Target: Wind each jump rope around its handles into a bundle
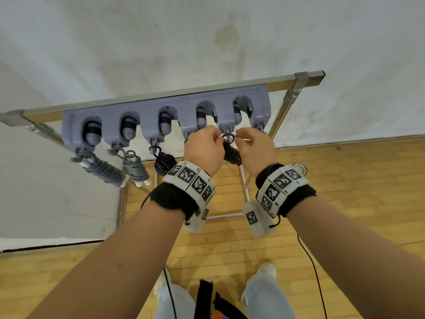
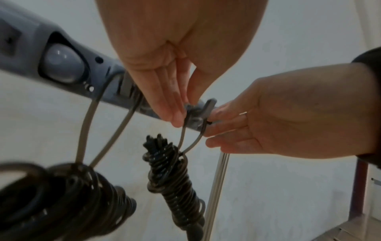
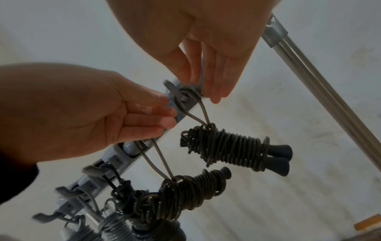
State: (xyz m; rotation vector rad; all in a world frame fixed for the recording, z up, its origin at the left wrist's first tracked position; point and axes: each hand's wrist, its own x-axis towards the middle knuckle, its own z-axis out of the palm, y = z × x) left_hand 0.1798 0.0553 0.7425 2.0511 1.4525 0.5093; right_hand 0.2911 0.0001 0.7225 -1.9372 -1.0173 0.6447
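Note:
A grey hook rack (image 1: 147,109) is fixed to a wood-and-metal rail. A black jump rope bundle (image 1: 231,154) hangs by its loop at one hook (image 2: 209,106) near the rack's right end. My left hand (image 1: 217,137) pinches the loop from the left and my right hand (image 1: 238,138) pinches it from the right, at the hook. In the right wrist view the bundle (image 3: 233,150) shows tight coils round both black handles. A second dark bundle (image 3: 191,190) hangs from the neighbouring hook. My left hand hides that bundle in the head view.
Two grey bundles (image 1: 103,171) (image 1: 136,169) and a black one (image 1: 164,165) hang further left. A metal frame tube (image 1: 287,104) slants down at the right. White wall behind, wooden floor (image 1: 345,203) below, a thin cable (image 1: 315,272) beside my feet.

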